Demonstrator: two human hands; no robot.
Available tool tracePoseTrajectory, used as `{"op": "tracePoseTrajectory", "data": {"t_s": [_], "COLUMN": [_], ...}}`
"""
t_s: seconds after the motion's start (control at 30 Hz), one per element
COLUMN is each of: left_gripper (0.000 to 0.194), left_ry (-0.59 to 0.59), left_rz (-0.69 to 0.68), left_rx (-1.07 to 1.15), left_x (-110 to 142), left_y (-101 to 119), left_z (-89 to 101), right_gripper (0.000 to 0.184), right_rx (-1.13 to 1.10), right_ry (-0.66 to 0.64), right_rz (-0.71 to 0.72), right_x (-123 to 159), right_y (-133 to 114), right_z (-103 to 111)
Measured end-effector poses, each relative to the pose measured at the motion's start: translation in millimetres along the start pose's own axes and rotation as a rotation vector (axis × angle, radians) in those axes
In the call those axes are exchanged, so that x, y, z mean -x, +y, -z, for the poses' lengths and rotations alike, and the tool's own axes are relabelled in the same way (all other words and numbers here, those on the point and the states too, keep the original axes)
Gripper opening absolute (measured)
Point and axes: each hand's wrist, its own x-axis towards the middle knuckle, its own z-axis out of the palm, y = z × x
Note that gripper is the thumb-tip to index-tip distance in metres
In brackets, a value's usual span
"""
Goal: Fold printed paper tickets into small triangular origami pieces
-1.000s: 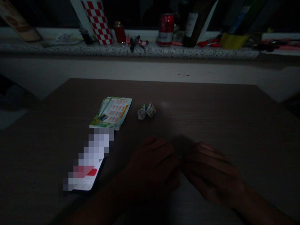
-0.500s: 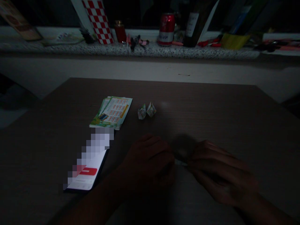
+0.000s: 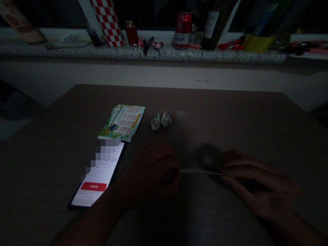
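A thin, pale greenish piece of paper (image 3: 197, 171), seen nearly edge-on, spans the gap between my hands. My left hand (image 3: 156, 169) is closed on its left end, with the fingertips in deep shadow. At the other end, my right hand (image 3: 258, 182) pinches the paper between thumb and fingers. Beyond my hands, two small folded paper pieces (image 3: 166, 119) with pointed tops stand side by side. To their left lies a stack of printed calendar cards (image 3: 125, 121). How the held paper is folded cannot be made out.
A lit phone (image 3: 96, 186) lies on the dark wooden table (image 3: 225, 116), left of my left forearm. Behind the table, a speckled stone sill (image 3: 159, 54) carries a red can (image 3: 182, 30), a dark bottle (image 3: 211, 29), a red-and-white checked box (image 3: 109, 24) and small clutter.
My hands have moved apart, the left one leftward and the right one rightward. More of the paper between them now shows. The cards and folded pieces have stayed in place.
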Motion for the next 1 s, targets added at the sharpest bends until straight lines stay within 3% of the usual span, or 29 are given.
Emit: {"op": "tracePoseTrajectory", "data": {"t_s": [0.37,0.7,0.83,1.0], "left_gripper": [0.004,0.021,0.020,0.015], "left_ry": [-0.163,-0.227,-0.198,-0.074], "left_rz": [0.084,0.159,0.123,0.059], "left_rx": [-0.011,-0.061,-0.113,-0.130], "left_x": [3.2,2.0,1.4,2.7], "left_y": [-5.5,-7.4,-7.8,1.5], "left_z": [3.7,7.1,8.2,5.0], "right_gripper": [0.028,0.024,0.023,0.022], "right_rx": [-0.010,0.036,0.010,-0.020], "right_ry": [0.033,0.033,0.006,-0.047], "right_rz": [-0.030,-0.102,-0.102,-0.090], "right_x": [-1.3,6.0,5.2,-0.5], "right_y": [1.2,5.4,6.3,4.2], "right_z": [2.1,2.8,3.2,0.1]}}
